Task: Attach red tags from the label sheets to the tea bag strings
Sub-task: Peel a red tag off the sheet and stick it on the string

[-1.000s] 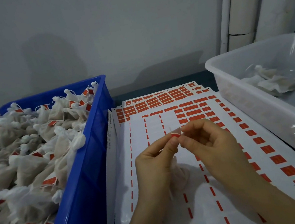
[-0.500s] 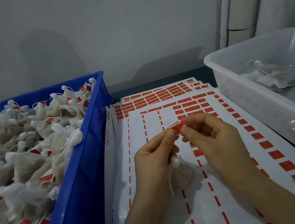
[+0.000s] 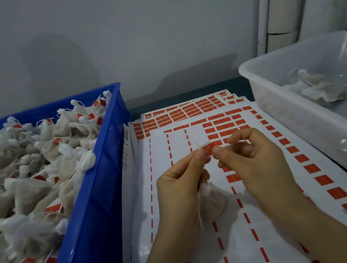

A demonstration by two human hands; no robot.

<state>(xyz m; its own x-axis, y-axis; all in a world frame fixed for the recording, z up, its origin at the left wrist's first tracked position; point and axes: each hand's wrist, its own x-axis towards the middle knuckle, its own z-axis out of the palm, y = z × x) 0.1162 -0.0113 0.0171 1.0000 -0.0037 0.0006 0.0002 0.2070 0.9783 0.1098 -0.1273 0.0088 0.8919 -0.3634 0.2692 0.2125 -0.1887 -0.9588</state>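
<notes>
Two hands, one tag, one bag.
Over the middle of the top sheet (image 3: 188, 255), the left hand (image 3: 176, 183) and right hand (image 3: 256, 163) both pinch a single red tag (image 3: 207, 148), and one tea bag (image 3: 212, 203) dangles under the left. Further sheets overlap toward the far edge. One heaped blue crate (image 3: 99, 189) stands left, one clear tub (image 3: 304, 123) right.

Small red paper tag (image 3: 207, 148), earlier a pale sliver, now shows its red face pinched between left hand (image 3: 177, 185) and right hand (image 3: 256, 163); white mesh tea bag (image 3: 212, 203) hangs lower, more exposed.
</notes>
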